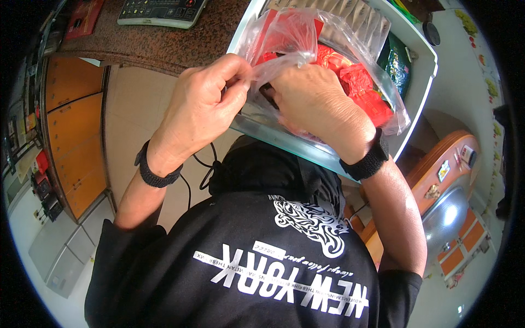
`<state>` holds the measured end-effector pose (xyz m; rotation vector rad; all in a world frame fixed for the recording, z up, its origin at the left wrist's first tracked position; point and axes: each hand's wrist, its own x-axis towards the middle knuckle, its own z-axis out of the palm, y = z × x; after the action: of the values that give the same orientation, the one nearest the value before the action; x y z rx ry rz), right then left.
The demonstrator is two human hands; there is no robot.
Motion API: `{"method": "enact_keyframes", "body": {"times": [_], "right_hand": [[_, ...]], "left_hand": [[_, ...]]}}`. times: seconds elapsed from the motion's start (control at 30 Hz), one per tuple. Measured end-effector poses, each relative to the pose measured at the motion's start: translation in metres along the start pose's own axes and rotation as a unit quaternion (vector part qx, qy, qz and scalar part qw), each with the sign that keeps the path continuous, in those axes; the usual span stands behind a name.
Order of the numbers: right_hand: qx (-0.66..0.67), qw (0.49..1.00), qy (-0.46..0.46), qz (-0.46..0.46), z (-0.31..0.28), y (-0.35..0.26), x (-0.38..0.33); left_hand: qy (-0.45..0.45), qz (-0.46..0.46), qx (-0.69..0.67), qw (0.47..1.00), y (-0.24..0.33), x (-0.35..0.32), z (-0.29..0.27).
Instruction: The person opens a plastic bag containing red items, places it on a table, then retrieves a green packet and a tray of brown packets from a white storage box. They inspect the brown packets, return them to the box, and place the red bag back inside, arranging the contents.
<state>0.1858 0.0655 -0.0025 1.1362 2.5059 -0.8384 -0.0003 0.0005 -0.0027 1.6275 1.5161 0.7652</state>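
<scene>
A clear plastic bag (284, 38) holding red wrapped packets (355, 82) lies in a white drawer-like bin (424, 52) with a clear front edge. My left hand (205, 95) pinches the bag's edge between thumb and fingers at the left side of the bin. Reaching down into the bag is my right hand (311, 95), its back turned up. Its fingers bend downward and their tips are hidden, so what they grip, if anything, does not show. A small dark item (268, 93) shows beside those fingers.
Brown flat packets (353, 16) stand at the bin's far side, and a dark green shiny packet (396, 65) lies at its right. A speckled brown countertop (142, 46) with an induction cooker (161, 12) is at the upper left. A round-edged wooden table (426, 186) stands at the right.
</scene>
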Motion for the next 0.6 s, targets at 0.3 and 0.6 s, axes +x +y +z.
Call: {"method": "enact_keyframes", "body": {"times": [0.3,0.6], "right_hand": [[0.130,0.991,0.021,0.017,0.005,0.005,-0.007],[0.055,0.989,0.138,0.023,-0.007,0.011,-0.030]], "left_hand": [[0.001,0.017,-0.052,0.998,-0.012,0.006,0.001],[-0.020,-0.024,-0.060,0.998,-0.014,0.004,-0.012]]}}
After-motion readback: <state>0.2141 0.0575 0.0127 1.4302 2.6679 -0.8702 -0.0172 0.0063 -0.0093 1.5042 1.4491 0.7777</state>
